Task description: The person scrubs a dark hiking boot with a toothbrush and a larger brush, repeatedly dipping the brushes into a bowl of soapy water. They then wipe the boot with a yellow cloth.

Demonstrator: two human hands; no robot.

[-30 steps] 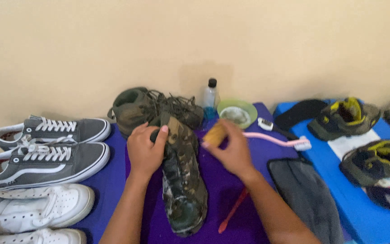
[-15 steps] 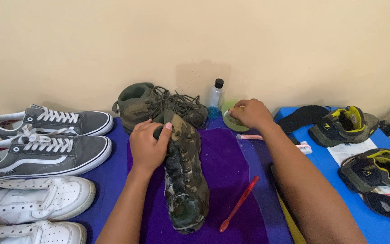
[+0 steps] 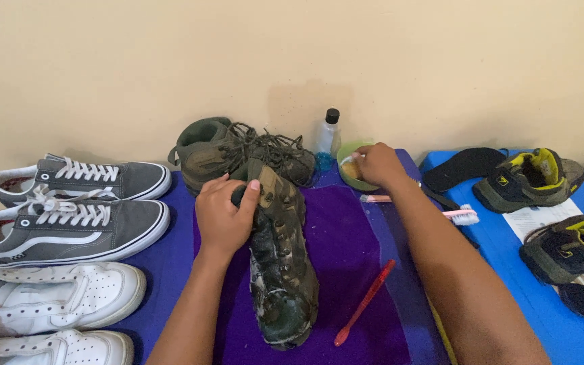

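1. Desk (image 3: 170, 270), purple cloth over its middle; all positions referenced to the camouflage boot (image 3: 282, 270) lying toe-near on that cloth.
2. Left of boot: grey sneakers (image 3: 69, 216), white sneakers (image 3: 49, 304), lined up, apparently waiting.
3. Behind boot: its mate (image 3: 224, 152).
4. Left hand (image 3: 223, 216) clenched over boot's ankle, pinning it steady.
5. Right hand (image 3: 380, 165), behind-right of boot, dips into green bowl (image 3: 349, 169); seems to pinch a sponge, partly hidden.
6. Red toothbrush (image 3: 365, 303) right of boot, within reach.
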